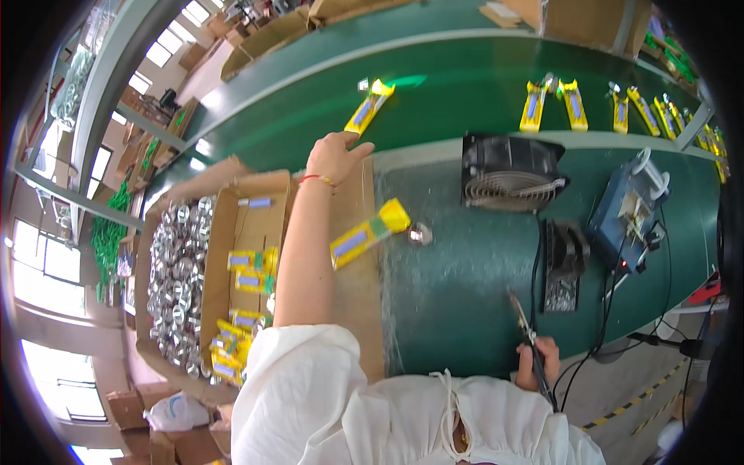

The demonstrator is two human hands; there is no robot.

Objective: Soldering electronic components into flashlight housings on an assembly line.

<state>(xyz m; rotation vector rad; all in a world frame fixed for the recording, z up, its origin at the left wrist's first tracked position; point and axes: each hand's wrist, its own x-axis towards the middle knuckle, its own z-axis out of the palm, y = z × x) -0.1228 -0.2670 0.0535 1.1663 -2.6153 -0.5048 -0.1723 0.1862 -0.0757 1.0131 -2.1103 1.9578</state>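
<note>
The right hand [540, 362] grasps a soldering iron [528, 335]; the left hand [336, 160], whether gripping or released I cannot tell from here, extends to a yellow strip [366, 114]. Between them lies 1 similar strip [356, 243], near a black fan [513, 172].

Left arm [304, 260] outstretched, right hand [542, 363] low
The left hand [333, 160] reaches back-upward at upper centre; the right hand is curled closed at lower right.
</note>
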